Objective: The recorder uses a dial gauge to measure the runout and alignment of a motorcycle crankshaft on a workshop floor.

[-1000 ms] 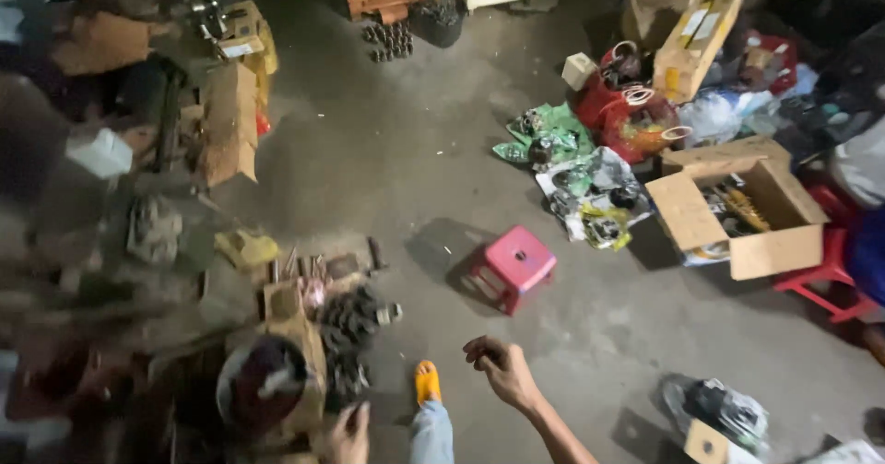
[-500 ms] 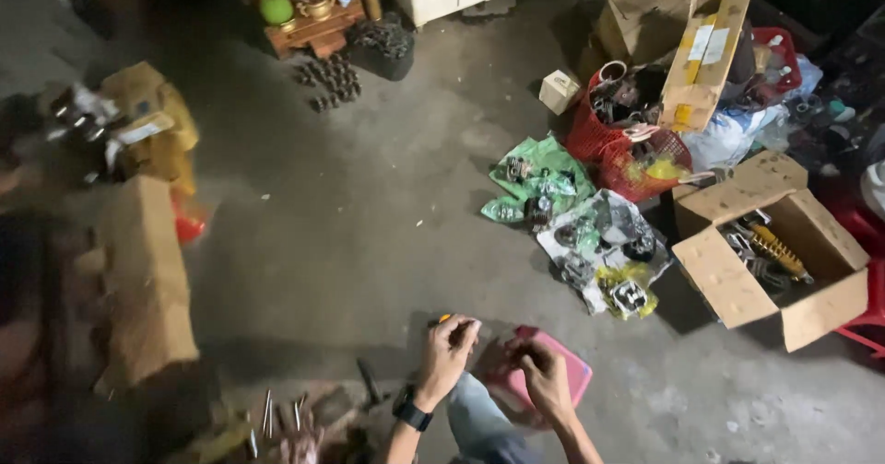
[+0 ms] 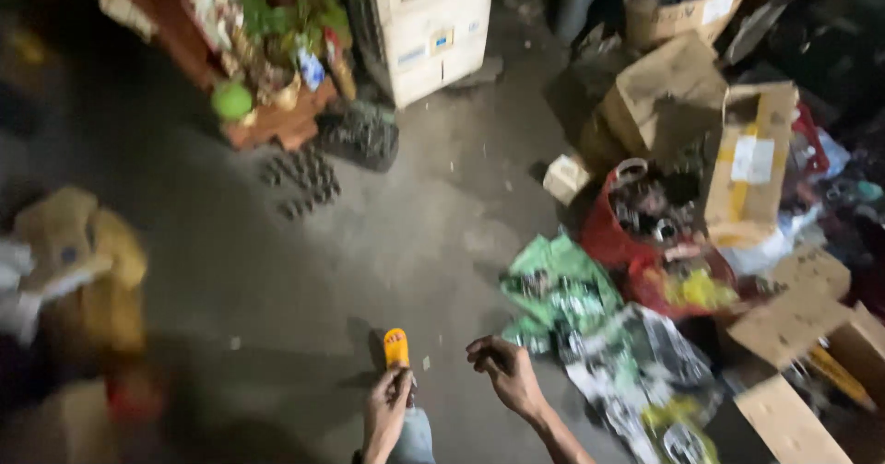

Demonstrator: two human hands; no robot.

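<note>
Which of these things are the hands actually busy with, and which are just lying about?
In hand:
left hand at the orange slipper
right hand, curled, holding nothing visible

Lying about:
green bags
red bag
cardboard boxes
white cabinet

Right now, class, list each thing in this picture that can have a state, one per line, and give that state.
left hand: closed around a small yellow tool
yellow tool: held upright, tip above the fingers
right hand: empty, fingers curled, apart from the tool
brown cardboard box: flaps open, standing on end
red bag: open, filled with metal parts
green bags: lying crumpled on the floor
</note>
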